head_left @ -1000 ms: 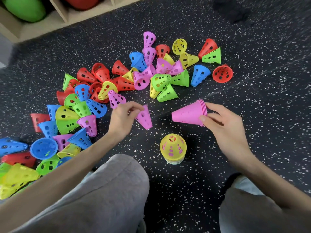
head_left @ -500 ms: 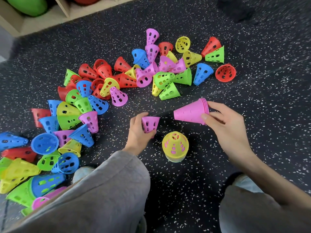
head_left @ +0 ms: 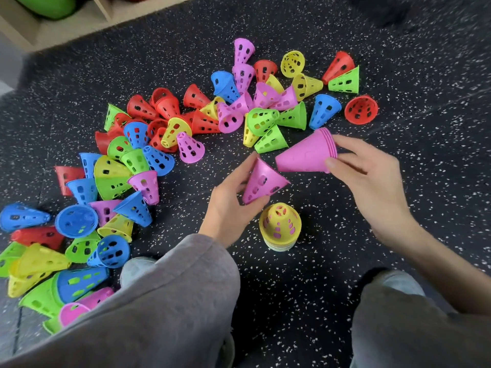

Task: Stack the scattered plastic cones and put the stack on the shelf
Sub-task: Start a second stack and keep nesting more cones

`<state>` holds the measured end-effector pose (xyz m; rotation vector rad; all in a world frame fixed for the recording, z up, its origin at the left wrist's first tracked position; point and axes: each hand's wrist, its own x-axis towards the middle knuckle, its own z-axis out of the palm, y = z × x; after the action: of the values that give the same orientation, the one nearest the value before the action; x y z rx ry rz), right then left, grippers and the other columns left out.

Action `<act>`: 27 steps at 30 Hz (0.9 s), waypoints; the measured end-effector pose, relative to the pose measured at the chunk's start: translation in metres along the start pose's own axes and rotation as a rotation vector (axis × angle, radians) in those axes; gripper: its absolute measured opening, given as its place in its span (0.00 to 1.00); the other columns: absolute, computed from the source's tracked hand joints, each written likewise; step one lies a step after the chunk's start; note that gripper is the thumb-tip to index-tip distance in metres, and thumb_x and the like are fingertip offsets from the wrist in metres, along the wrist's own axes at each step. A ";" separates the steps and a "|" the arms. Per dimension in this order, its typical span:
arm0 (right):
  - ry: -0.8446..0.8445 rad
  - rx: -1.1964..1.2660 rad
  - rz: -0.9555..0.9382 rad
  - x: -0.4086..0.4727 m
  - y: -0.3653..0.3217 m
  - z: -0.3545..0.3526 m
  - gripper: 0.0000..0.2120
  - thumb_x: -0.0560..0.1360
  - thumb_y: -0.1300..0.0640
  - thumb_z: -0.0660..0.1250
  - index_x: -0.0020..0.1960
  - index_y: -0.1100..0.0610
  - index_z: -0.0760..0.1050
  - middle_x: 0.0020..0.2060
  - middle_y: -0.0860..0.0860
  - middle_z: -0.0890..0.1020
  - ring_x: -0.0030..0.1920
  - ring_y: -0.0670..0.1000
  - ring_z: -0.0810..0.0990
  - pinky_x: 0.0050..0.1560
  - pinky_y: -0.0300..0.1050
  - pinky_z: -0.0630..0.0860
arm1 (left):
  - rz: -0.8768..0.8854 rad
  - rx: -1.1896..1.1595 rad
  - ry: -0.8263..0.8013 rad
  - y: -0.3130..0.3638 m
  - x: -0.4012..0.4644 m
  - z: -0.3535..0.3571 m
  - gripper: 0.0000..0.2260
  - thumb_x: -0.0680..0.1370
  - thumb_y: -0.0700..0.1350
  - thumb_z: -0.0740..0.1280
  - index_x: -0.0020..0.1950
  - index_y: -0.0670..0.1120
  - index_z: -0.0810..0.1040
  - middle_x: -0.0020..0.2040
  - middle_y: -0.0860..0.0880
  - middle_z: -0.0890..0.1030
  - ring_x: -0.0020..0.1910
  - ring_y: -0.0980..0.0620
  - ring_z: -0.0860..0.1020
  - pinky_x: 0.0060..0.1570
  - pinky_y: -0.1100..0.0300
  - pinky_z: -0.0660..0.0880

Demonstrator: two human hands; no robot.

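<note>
Left hand (head_left: 228, 197) fingers curled round a single pink perforated cone (head_left: 261, 183); right hand (head_left: 372, 179) pinches the rim of a smooth nested pink stack (head_left: 305, 155), tip pointing left, nearly touching the cone. Yellow stack (head_left: 280, 227) upright on speckled rubber floor (head_left: 305, 288), scattered cones (head_left: 170, 128) left and beyond, wooden shelf (head_left: 53, 30) top left

Pink cone stack (head_left: 305, 155) held sideways above floor, tip pointing left. Single perforated pink cone (head_left: 261, 183) held just below tip. Yellow stack (head_left: 280, 227) stood upright beneath. Multicoloured scattered cones (head_left: 148, 144) strewn left and beyond.
</note>
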<state>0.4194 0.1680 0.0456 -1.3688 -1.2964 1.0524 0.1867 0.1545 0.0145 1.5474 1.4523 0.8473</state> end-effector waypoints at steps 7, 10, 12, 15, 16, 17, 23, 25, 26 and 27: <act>-0.188 -0.034 -0.028 -0.001 -0.006 0.008 0.18 0.78 0.66 0.68 0.61 0.46 0.79 0.45 0.40 0.87 0.48 0.39 0.84 0.50 0.29 0.75 | 0.093 0.044 -0.025 0.012 0.002 0.004 0.32 0.79 0.42 0.73 0.78 0.58 0.64 0.72 0.58 0.75 0.69 0.64 0.75 0.70 0.60 0.73; -0.219 -0.049 -0.026 -0.002 -0.005 0.010 0.19 0.78 0.66 0.68 0.60 0.44 0.78 0.42 0.39 0.87 0.45 0.35 0.83 0.50 0.28 0.74 | 0.141 0.116 -0.018 0.019 0.007 0.006 0.28 0.80 0.42 0.71 0.78 0.52 0.68 0.71 0.61 0.74 0.69 0.66 0.73 0.68 0.70 0.69; -0.224 -0.045 -0.020 -0.001 -0.004 0.010 0.20 0.77 0.66 0.70 0.61 0.44 0.78 0.43 0.42 0.87 0.46 0.38 0.84 0.53 0.31 0.75 | 0.155 0.119 -0.015 0.020 0.011 0.007 0.27 0.80 0.42 0.72 0.78 0.51 0.70 0.70 0.60 0.75 0.68 0.64 0.74 0.69 0.66 0.70; -0.205 -0.070 -0.022 -0.001 -0.001 0.006 0.21 0.77 0.66 0.71 0.63 0.44 0.78 0.45 0.45 0.88 0.50 0.41 0.85 0.57 0.36 0.77 | 0.163 0.082 -0.048 0.019 0.018 0.010 0.25 0.80 0.44 0.72 0.77 0.51 0.72 0.70 0.57 0.78 0.68 0.62 0.76 0.71 0.56 0.73; -0.184 -0.077 -0.023 -0.002 0.000 0.005 0.21 0.77 0.66 0.71 0.63 0.44 0.78 0.46 0.45 0.88 0.51 0.42 0.85 0.58 0.39 0.77 | 0.172 0.072 -0.065 0.018 0.022 0.010 0.24 0.80 0.44 0.72 0.76 0.51 0.73 0.70 0.57 0.78 0.68 0.61 0.76 0.71 0.55 0.73; -0.160 -0.081 -0.021 -0.002 0.002 0.004 0.21 0.76 0.65 0.71 0.63 0.45 0.79 0.47 0.45 0.87 0.52 0.43 0.85 0.58 0.41 0.77 | 0.174 0.053 -0.081 0.017 0.027 0.012 0.22 0.81 0.45 0.70 0.75 0.50 0.73 0.69 0.56 0.78 0.68 0.61 0.76 0.71 0.55 0.73; 0.005 -0.135 0.069 -0.012 0.008 -0.010 0.20 0.77 0.66 0.69 0.63 0.45 0.80 0.46 0.36 0.86 0.51 0.37 0.83 0.55 0.35 0.78 | 0.107 0.246 -0.138 -0.005 0.089 0.013 0.17 0.86 0.49 0.61 0.75 0.51 0.73 0.70 0.53 0.78 0.66 0.57 0.76 0.67 0.58 0.73; 0.016 -0.151 0.092 -0.015 0.011 -0.017 0.20 0.77 0.65 0.69 0.64 0.46 0.80 0.47 0.36 0.86 0.52 0.38 0.83 0.58 0.41 0.79 | 0.141 0.418 -0.224 -0.019 0.111 0.011 0.19 0.86 0.47 0.62 0.78 0.51 0.70 0.76 0.48 0.72 0.72 0.51 0.72 0.71 0.55 0.70; 0.019 -0.158 0.102 -0.017 0.012 -0.021 0.20 0.77 0.65 0.69 0.64 0.46 0.80 0.47 0.37 0.86 0.52 0.39 0.84 0.58 0.43 0.79 | 0.173 0.502 -0.283 -0.023 0.121 0.011 0.21 0.85 0.47 0.63 0.79 0.51 0.68 0.79 0.47 0.68 0.76 0.49 0.68 0.75 0.51 0.66; 0.024 -0.161 0.110 -0.017 0.013 -0.023 0.19 0.77 0.65 0.69 0.63 0.46 0.80 0.47 0.37 0.86 0.52 0.39 0.84 0.59 0.44 0.79 | 0.203 0.581 -0.338 -0.027 0.130 0.010 0.23 0.85 0.46 0.63 0.80 0.51 0.66 0.81 0.47 0.64 0.79 0.48 0.62 0.78 0.49 0.61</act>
<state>0.4436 0.1494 0.0367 -1.5851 -1.3237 1.0192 0.1975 0.2820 -0.0228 2.1750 1.3672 0.2457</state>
